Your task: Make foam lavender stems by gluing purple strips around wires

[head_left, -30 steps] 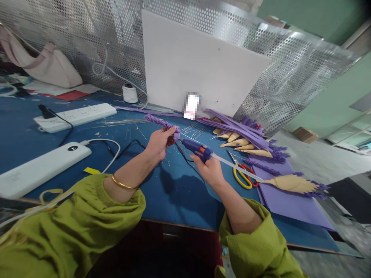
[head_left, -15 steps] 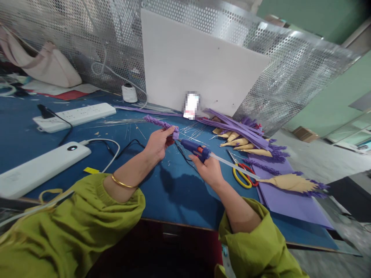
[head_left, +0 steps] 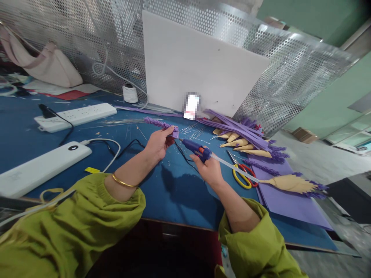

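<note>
My left hand [head_left: 158,143] is closed on a purple fringed foam flower stalk [head_left: 158,123] that points up and left over the blue table [head_left: 174,185]. In my right hand [head_left: 209,168] I grip a blue glue gun [head_left: 196,148] with a clear glue stick [head_left: 234,166] trailing out behind it to the right. The gun's nozzle sits right at the stalk's near end by my left fingers. A black cord runs from the gun across the table.
Yellow and red scissors [head_left: 242,174] lie right of my right hand, beside purple foam sheets [head_left: 290,200] and tan cone flowers [head_left: 292,183]. White power strips [head_left: 77,115] and a white power bank [head_left: 40,166] lie left. A white board [head_left: 199,65] leans on perforated metal behind.
Almost nothing has moved; both hands stay together with the nozzle at the stalk, shifting only slightly.
</note>
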Demonstrator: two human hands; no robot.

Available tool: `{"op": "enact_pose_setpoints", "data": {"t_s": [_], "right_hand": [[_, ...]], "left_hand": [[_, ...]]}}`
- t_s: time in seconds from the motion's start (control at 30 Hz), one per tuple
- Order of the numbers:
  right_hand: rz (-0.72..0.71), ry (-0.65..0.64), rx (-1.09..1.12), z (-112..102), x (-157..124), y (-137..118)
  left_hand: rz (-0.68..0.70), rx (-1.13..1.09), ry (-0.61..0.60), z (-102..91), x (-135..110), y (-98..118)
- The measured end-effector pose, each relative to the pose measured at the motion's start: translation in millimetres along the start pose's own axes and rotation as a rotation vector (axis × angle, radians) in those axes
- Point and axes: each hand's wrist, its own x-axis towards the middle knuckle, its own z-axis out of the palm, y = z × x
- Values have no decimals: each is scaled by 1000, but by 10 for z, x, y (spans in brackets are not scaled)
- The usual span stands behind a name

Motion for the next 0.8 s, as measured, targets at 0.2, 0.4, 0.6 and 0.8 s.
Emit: {"op": "enact_pose_setpoints", "data": {"t_s": [0.2,0.4,0.6,0.8], "right_hand": [[12,28,91,-2,-9,-15],[16,-26,27,19,-2,11],[106,-55,123,19,34,7],[428,-18,590,-66,139,-7]], "left_hand": [[8,19,-5,2,-10,-6],[-23,-5,4,7,-15,-9],[-29,-63,0,-25,34,10],[29,-140,185,-84,121,144]]}}
